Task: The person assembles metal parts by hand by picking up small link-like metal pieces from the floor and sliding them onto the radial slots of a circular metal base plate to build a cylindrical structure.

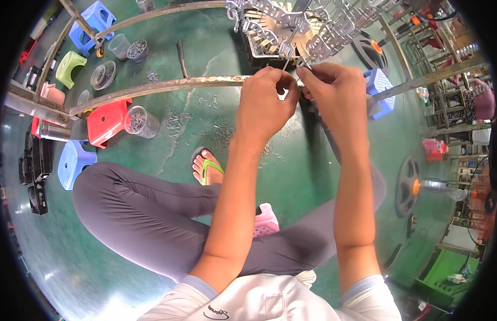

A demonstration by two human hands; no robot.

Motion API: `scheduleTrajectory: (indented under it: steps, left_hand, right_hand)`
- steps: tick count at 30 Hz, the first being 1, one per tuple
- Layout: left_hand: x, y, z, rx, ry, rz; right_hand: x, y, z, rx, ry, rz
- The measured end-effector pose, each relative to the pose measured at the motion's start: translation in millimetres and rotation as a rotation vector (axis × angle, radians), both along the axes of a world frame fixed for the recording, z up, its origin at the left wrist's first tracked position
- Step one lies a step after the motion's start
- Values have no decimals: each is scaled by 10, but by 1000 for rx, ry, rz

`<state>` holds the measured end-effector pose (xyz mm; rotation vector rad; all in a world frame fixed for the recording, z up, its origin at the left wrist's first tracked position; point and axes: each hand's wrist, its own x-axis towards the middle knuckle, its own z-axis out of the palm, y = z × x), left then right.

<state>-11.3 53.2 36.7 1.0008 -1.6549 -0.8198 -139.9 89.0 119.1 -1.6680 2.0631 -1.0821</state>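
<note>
Both hands are raised side by side at the top centre, close to a rack of hanging metal hooks [334, 32]. My left hand [267, 101] has its thumb and fingers pinched around the lower end of a thin metal piece [287, 60]. Close by on the right, my right hand [337, 93] pinches a small metal hook [306, 63] between thumb and forefinger. Behind the hands sits a black crate [256, 59] with a round, slatted tan piece and small metal parts in it.
A rusty metal frame bar [168, 84] crosses in front. Small hooks [222, 136] lie scattered on the green floor. To the left stand a red stool [106, 122], a blue stool [76, 160] and a plastic cup of metal pieces [141, 123]. A blue basket [381, 92] is at right.
</note>
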Motion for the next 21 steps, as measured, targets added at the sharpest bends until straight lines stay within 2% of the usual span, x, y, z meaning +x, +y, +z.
scheduleTrajectory:
  steps: [1, 4, 7, 10, 14, 21]
  left_hand:
    - [-8, -4, 3, -2, 10, 7]
    - [-26, -14, 40, 310, 179, -23]
    - [-146, -154, -97, 611, 828, -96]
    - [-80, -298, -192, 689, 1041, -389]
    - [-112, -300, -277, 693, 1117, -391]
    - [-158, -253, -306, 683, 1102, -364]
  right_hand:
    - [-13, -49, 11, 15, -25, -5]
    - [-64, -152, 14, 27, -67, -19]
    - [-96, -211, 10, 7, -71, -42]
    - [-67, -239, 40, 30, -107, -82]
    - [-28, -259, 7, 16, -103, -99]
    - [-35, -230, -54, 31, -97, -82]
